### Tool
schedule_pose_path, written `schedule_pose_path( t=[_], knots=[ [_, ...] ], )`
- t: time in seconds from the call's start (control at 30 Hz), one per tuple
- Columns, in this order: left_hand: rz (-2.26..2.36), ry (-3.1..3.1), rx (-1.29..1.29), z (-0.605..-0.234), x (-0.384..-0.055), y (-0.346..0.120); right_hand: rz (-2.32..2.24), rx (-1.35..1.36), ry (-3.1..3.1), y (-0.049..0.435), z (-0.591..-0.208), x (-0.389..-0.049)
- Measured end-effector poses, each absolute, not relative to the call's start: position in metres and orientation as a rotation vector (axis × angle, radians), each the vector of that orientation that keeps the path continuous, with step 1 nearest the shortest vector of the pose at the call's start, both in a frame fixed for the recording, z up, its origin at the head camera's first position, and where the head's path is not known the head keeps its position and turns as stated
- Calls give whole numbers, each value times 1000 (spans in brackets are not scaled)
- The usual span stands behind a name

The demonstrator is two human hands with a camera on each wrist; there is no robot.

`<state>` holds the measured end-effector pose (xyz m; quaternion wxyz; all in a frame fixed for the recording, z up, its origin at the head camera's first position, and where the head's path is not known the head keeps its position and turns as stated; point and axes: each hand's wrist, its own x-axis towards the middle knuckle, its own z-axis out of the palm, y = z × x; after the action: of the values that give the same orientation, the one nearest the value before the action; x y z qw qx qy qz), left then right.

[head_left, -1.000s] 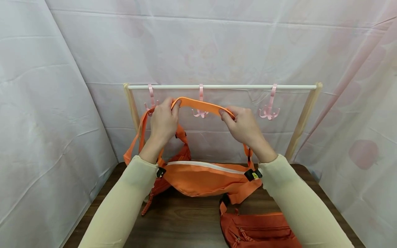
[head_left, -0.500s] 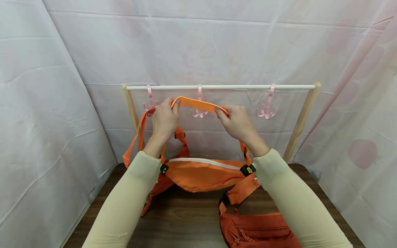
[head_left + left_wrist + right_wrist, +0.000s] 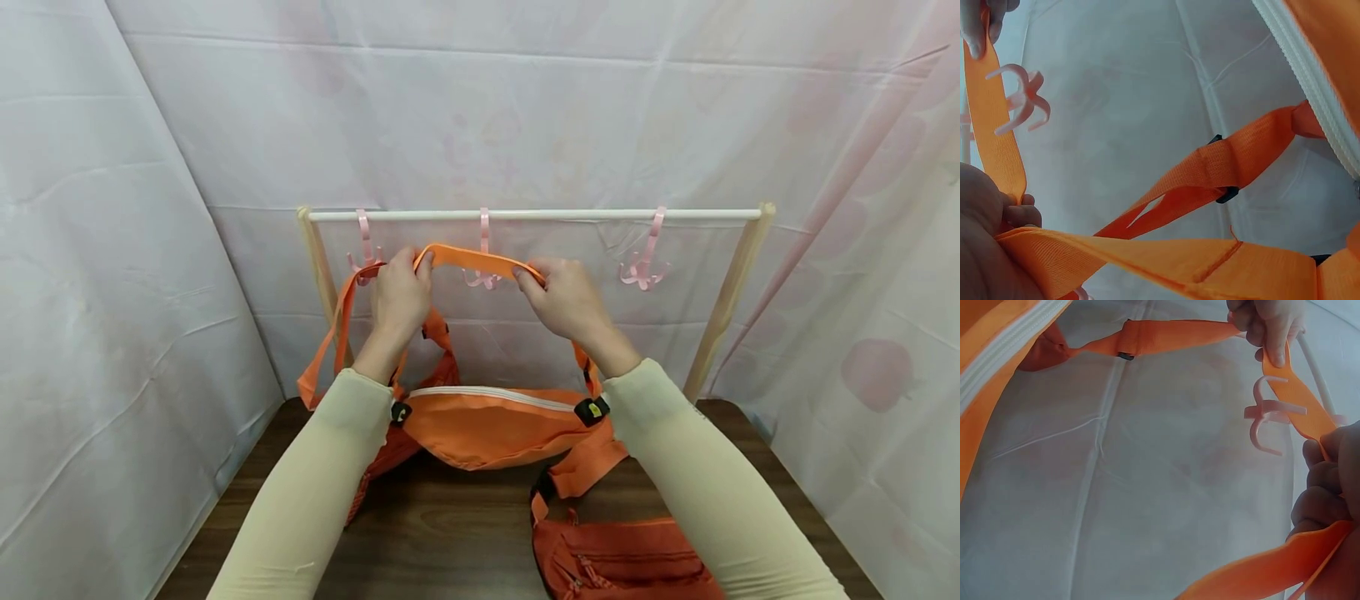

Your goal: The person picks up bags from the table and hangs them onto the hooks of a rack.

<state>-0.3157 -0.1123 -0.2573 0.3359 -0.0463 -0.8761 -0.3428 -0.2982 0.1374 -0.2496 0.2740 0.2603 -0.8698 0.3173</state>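
Observation:
My left hand (image 3: 401, 296) and right hand (image 3: 567, 302) each pinch the strap of an orange waist bag (image 3: 487, 429), thumbs toward me. Between them the strap (image 3: 472, 257) runs as a short, slightly sagging band. The bag hangs below, its white zipper upward, near the tabletop. Just behind the band is the middle pink hook (image 3: 484, 223); its stem shows above the band and its prongs below. In the left wrist view the prongs of this hook (image 3: 1025, 100) overlap the band. The right wrist view likewise has the hook (image 3: 1266, 412) right at the strap.
A white rod (image 3: 585, 215) on wooden posts carries the hooks. From the left pink hook (image 3: 365, 233) hangs a red-orange bag (image 3: 446, 371), partly hidden by my left arm. The right pink hook (image 3: 647, 260) bears nothing. Another red-orange waist bag (image 3: 630, 554) lies on the dark table (image 3: 442, 533).
My right hand has shifted left, closer to my left hand, so the band between them is shorter. The bag has moved slightly with it. Both grips stay on the strap.

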Motion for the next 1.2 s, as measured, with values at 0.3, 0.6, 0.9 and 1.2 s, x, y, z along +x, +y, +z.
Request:
schedule_pose_path(
  t=[0.3,0.6,0.9,1.2],
  knots=[
    [-876,-2308,-100,-266,-318,-115,852,712,-2345,137,-254,-305],
    [-972,-2333,-100,-278,-315,-117,858,716,-2374,138,-259,-311],
    [-1012,-2320,-113,-287,-308,-117,889,690,-2469,141,-260,-318],
    [-1044,-2292,-159,-296,-303,-118,930,670,-2550,140,-264,-327]
  ],
)
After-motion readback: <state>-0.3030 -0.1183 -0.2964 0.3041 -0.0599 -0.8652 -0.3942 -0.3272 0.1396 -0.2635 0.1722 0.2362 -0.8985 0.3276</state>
